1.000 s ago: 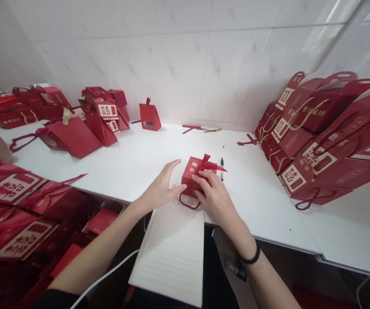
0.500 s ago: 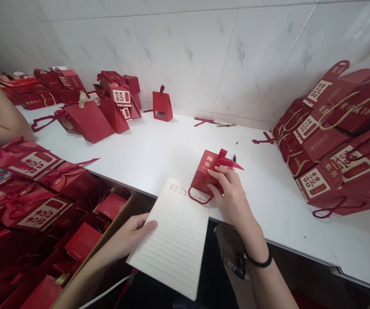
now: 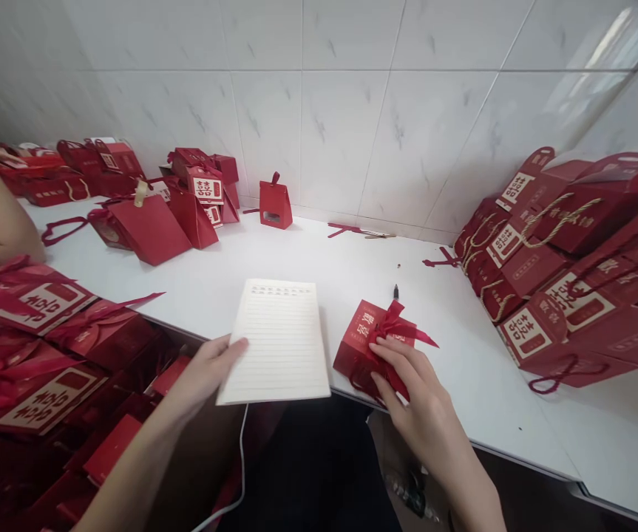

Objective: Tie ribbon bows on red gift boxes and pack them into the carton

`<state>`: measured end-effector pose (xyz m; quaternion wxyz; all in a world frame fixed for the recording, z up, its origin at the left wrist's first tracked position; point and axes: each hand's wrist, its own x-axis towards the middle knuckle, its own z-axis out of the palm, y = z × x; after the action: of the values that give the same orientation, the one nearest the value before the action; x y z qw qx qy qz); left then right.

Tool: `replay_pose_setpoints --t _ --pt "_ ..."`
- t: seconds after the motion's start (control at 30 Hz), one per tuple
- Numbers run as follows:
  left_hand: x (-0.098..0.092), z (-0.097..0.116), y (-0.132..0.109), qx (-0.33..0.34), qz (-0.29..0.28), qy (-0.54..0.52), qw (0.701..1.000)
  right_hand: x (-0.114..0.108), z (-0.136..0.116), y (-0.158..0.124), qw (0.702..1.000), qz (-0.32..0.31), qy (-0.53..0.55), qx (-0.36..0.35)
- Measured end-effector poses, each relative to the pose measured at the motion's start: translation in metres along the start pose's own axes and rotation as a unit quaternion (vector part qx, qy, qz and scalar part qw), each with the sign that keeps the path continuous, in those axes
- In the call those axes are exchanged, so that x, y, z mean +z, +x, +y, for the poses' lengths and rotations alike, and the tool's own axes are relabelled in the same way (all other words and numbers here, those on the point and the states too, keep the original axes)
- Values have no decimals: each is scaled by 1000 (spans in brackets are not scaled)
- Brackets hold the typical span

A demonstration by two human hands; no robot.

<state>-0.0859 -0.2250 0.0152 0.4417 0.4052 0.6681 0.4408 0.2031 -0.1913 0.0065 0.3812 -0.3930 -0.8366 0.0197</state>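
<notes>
A lined notepad [image 3: 279, 343] with rows of small writing at its top lies partly over the table's front edge. My left hand [image 3: 213, 366] grips its left side, thumb on the page. To the right of the notepad, my right hand [image 3: 407, 377] has its fingers closed on a small red gift box [image 3: 360, 336] with a ribbon bow on top. The box rests on the table near the front edge, and its underside is hidden. Just behind the box a dark pen [image 3: 396, 292] shows its tip end.
Red gift boxes [image 3: 568, 258] are stacked on the right, more boxes [image 3: 152, 229] stand at the back left, and a carton of boxes [image 3: 52, 384] is at the left front. A small red bag [image 3: 276, 203] stands by the tiled wall. Another person's arm [image 3: 2, 214] shows at far left.
The notepad has moved up and left onto the table, clear of the box. My right hand has drawn the red box toward the front edge, leaving the pen in view. The view has tilted upward.
</notes>
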Motion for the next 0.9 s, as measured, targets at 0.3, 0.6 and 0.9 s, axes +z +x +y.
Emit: replay_pose_setpoints --t 0.3,0.6,0.9 --pt "36 34 23 221 137 405 876 -6 -19 -10 998 61 -18 -15" --pt "105 49 -7 416 -158 189 875 7 -34 -2 980 181 59 -52" --pt "100 47 34 414 -259 97 867 3 -32 -7 970 197 134 -35"
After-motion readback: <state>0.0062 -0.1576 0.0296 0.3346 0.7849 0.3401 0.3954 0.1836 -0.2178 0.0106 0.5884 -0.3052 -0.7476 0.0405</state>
